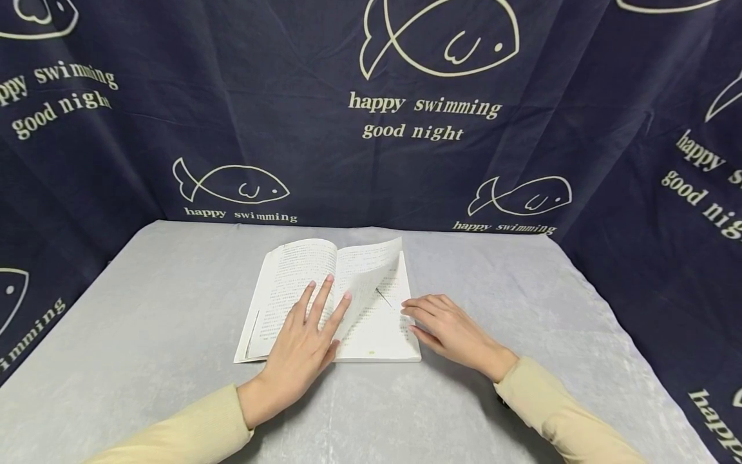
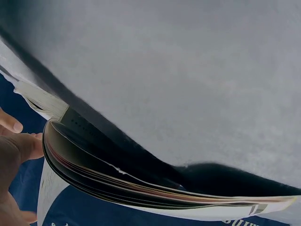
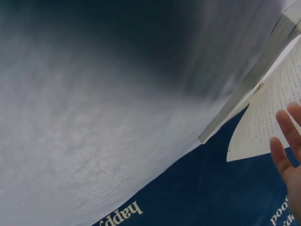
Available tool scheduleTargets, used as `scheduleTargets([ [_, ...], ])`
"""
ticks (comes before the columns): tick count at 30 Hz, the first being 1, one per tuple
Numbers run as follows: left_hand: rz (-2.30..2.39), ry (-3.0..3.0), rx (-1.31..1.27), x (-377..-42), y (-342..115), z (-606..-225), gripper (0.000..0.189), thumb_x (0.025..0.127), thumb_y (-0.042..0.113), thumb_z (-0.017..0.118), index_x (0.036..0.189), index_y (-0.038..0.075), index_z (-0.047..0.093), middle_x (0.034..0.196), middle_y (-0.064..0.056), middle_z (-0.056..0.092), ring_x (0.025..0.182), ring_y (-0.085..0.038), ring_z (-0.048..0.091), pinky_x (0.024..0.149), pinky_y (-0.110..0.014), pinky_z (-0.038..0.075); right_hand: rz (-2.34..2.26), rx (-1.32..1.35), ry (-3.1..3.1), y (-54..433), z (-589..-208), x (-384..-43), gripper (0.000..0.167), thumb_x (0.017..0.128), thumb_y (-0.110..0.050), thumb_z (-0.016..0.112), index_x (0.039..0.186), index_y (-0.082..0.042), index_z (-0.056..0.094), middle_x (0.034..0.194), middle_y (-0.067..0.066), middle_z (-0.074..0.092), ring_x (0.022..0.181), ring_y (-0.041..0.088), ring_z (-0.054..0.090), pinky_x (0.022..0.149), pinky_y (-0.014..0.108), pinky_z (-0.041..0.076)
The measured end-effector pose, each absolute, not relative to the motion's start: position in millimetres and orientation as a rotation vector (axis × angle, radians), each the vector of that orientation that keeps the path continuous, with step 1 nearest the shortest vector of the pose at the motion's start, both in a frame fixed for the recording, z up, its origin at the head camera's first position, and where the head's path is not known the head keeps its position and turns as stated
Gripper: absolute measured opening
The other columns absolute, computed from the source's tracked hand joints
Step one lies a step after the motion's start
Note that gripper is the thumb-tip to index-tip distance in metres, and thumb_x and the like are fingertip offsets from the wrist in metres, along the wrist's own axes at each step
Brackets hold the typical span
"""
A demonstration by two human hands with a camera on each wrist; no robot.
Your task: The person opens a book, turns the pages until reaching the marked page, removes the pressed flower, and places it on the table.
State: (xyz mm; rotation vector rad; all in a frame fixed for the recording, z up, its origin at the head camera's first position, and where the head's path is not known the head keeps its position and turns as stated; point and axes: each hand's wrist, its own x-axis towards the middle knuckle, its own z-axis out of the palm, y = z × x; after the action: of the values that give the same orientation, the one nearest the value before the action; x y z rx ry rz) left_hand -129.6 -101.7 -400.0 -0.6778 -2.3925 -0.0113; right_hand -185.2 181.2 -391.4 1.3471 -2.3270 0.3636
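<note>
A paperback book (image 1: 377, 345) lies spread on the table, with printed text on both sides. My left hand (image 1: 298, 351) rests across the left page and the gutter, fingers straight and spread. One page (image 1: 377, 261) on the right half stands partly lifted, its outer edge curling up and leftward. Just off the book's right edge is my right hand (image 1: 452, 328), fingers loosely bent, holding nothing. The right wrist view shows its spread fingers beside the raised page (image 3: 256, 125). In the left wrist view, the book's bottom edge (image 2: 155, 197) shows its leaves fanned, with my left hand (image 2: 14, 155) at the side.
A grey cloth covers the table (image 1: 493, 277). Behind it and at both sides hangs a dark blue curtain (image 1: 324, 148) with white fish outlines and lettering. Beige sleeves (image 1: 191, 425) cover both forearms.
</note>
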Motion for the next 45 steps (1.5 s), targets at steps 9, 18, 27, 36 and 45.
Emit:
scheduleTargets([
  [9, 0.080, -2.375, -0.659, -127, -103, -401, 0.071, 0.072, 0.032, 0.069, 0.136, 0.014, 0.042, 0.152, -0.014, 0.018, 0.137, -0.038, 0.019, 0.104, -0.049, 0.028, 0.299, 1.337, -2.352, 180, -396, -190, 0.027, 0.081, -0.015, 0.065, 0.107, -0.007, 0.063, 0.110, 0.004, 0.063, 0.102, 0.019, 0.057, 0.086, 0.034, 0.043],
  [18, 0.083, -2.390, -0.665, -125, -104, -402, 0.063, 0.075, 0.031, 0.067, 0.132, 0.015, 0.046, 0.152, -0.011, 0.021, 0.139, -0.035, 0.017, 0.107, -0.050, 0.022, 0.301, 1.343, -2.359, 177, -399, -195, 0.024, 0.080, -0.013, 0.066, 0.103, -0.008, 0.064, 0.103, 0.002, 0.064, 0.099, 0.019, 0.058, 0.088, 0.034, 0.043],
  [27, 0.095, -2.413, -0.691, -124, -104, -404, 0.059, 0.074, 0.029, 0.068, 0.128, 0.016, 0.050, 0.148, -0.012, 0.029, 0.135, -0.035, 0.027, 0.106, -0.051, 0.025, 0.261, 1.324, -2.380, 171, -398, -201, 0.018, 0.081, -0.014, 0.066, 0.099, -0.009, 0.064, 0.095, -0.001, 0.063, 0.091, 0.016, 0.058, 0.083, 0.032, 0.044],
  [36, 0.097, -2.394, -0.694, -125, -106, -407, 0.053, 0.079, 0.031, 0.062, 0.127, 0.014, 0.051, 0.144, -0.014, 0.036, 0.130, -0.036, 0.036, 0.101, -0.050, 0.033, 0.200, 1.294, -2.383, 160, -397, -210, 0.012, 0.082, -0.013, 0.064, 0.093, -0.010, 0.063, 0.088, -0.003, 0.061, 0.082, 0.014, 0.056, 0.076, 0.030, 0.044],
  [45, 0.122, -2.468, -0.694, -124, -107, -408, 0.051, 0.082, 0.033, 0.061, 0.128, 0.012, 0.051, 0.143, -0.016, 0.036, 0.128, -0.038, 0.037, 0.099, -0.048, 0.036, 0.148, 1.225, -2.468, 149, -394, -220, 0.007, 0.084, -0.013, 0.061, 0.091, -0.013, 0.063, 0.086, -0.003, 0.060, 0.079, 0.014, 0.056, 0.072, 0.029, 0.042],
])
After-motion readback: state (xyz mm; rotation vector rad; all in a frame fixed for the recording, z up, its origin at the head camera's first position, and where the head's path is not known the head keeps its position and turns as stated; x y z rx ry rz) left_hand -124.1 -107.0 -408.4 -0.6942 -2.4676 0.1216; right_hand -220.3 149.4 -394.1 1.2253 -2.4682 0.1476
